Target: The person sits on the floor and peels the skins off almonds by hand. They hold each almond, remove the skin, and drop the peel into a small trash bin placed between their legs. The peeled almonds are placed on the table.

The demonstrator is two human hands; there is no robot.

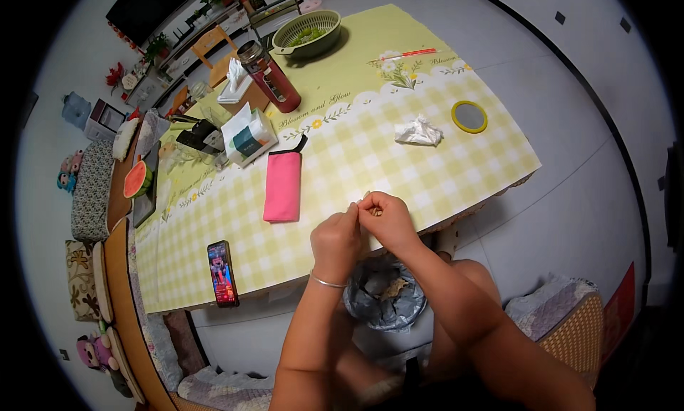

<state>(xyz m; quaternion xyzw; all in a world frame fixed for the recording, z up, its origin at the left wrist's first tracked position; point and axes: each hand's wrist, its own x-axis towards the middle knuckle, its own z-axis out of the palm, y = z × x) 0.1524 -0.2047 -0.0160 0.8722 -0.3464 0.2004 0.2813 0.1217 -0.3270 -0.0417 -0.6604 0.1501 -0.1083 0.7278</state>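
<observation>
Over the near edge of the table, my left hand [335,237], with a bangle at the wrist, meets my right hand [390,218] fingertip to fingertip. Both hands are curled, thumbs and forefingers pinched together. Whether something small sits between the fingertips cannot be made out. Below them, between my knees, is a bin lined with a dark plastic bag [368,309], with some scraps inside. A pink cloth pouch [283,187] lies beyond my left hand. Farther left, a phone [222,274] with a lit screen lies at the table's edge.
On the checked tablecloth [342,165] are crumpled tissue [419,131], a yellow-rimmed round lid [469,117], a red stick-like item [419,52], a tissue pack [248,135], a red vacuum flask [272,79] and a green colander [310,34] of green fruit. Cut watermelon [139,180] stands at left.
</observation>
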